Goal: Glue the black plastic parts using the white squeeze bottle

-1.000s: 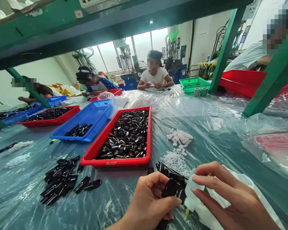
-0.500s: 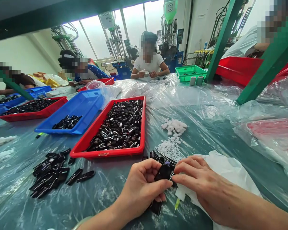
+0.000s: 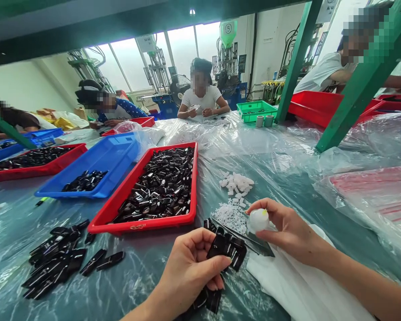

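Observation:
My left hand (image 3: 190, 267) is closed around a glossy black plastic piece (image 3: 225, 247), pinched between thumb and fingers. More black pieces (image 3: 214, 301) lie below that hand, partly hidden by it. To the right, my right hand (image 3: 284, 227) grips a small rounded white bottle (image 3: 258, 220) with a yellow-green tip, held apart from the black piece. Under it, a dark pointed blade-like strip (image 3: 254, 243) lies on the table beside a heap of small white bits (image 3: 230, 216). A white cloth (image 3: 287, 276) is spread beneath my right forearm.
A red tray (image 3: 143, 228) full of black pieces stands ahead, beside a blue tray (image 3: 110, 151) holding fewer. Loose black pieces (image 3: 56, 258) lie at left. Larger white chunks (image 3: 236, 183) sit beyond the small bits. A green post (image 3: 347, 89) stands at right. Several people work around the table.
My right hand has moved up and away from the black piece, and the white bottle now shows in its fingers. My left hand still holds the piece. The view has shifted slightly.

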Action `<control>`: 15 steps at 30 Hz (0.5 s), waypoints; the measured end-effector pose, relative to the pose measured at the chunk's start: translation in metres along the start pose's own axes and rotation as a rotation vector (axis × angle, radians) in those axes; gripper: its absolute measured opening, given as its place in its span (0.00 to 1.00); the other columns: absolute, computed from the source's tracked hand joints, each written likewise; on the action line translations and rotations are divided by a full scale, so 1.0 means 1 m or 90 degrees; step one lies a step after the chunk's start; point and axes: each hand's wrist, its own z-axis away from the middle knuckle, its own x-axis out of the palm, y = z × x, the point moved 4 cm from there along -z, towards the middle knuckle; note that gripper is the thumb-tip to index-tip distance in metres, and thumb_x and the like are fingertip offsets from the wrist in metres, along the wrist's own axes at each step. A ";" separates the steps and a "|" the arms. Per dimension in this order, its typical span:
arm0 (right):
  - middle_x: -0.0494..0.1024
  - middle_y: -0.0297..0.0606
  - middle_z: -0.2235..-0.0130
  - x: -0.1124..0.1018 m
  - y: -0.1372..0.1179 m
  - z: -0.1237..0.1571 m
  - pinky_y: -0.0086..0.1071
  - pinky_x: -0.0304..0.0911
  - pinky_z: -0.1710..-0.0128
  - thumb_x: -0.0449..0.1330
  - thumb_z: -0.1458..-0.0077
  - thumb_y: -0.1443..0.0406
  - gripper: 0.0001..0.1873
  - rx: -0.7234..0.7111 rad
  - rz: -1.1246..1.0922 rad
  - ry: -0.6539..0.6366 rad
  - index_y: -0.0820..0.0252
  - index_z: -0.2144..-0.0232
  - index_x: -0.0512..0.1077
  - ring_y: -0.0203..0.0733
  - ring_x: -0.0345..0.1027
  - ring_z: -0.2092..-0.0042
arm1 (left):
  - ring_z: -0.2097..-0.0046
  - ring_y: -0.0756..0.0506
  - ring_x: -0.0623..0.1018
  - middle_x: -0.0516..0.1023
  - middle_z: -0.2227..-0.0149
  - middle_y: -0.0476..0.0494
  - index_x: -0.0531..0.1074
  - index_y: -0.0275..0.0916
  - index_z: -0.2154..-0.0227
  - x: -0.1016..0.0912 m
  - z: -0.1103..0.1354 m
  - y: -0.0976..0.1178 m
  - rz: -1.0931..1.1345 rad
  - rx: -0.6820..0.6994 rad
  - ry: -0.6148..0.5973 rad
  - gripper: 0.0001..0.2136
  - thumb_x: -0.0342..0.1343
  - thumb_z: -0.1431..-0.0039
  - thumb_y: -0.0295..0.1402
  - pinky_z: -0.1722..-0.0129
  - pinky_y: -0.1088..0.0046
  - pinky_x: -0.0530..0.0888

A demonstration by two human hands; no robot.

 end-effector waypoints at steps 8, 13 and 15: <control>0.70 0.33 0.66 -0.003 0.023 -0.009 0.32 0.64 0.65 0.63 0.55 0.64 0.17 -0.006 -0.057 0.097 0.57 0.61 0.64 0.38 0.67 0.65 | 0.85 0.54 0.72 0.71 0.84 0.55 0.67 0.34 0.75 0.002 0.000 -0.001 0.015 -0.004 -0.014 0.12 0.66 0.59 0.28 0.86 0.86 0.68; 0.71 0.34 0.64 -0.007 0.027 -0.009 0.34 0.64 0.62 0.64 0.56 0.62 0.18 -0.021 -0.025 0.149 0.56 0.61 0.66 0.40 0.67 0.63 | 0.85 0.54 0.72 0.72 0.84 0.55 0.66 0.34 0.75 0.002 0.001 -0.001 0.017 -0.009 -0.006 0.12 0.66 0.59 0.28 0.88 0.86 0.67; 0.72 0.35 0.64 -0.007 0.027 -0.008 0.35 0.64 0.63 0.64 0.56 0.62 0.18 -0.022 -0.001 0.162 0.56 0.60 0.67 0.40 0.67 0.64 | 0.86 0.54 0.72 0.72 0.84 0.54 0.66 0.34 0.75 0.002 0.001 -0.001 0.022 -0.010 -0.003 0.12 0.66 0.60 0.28 0.88 0.86 0.67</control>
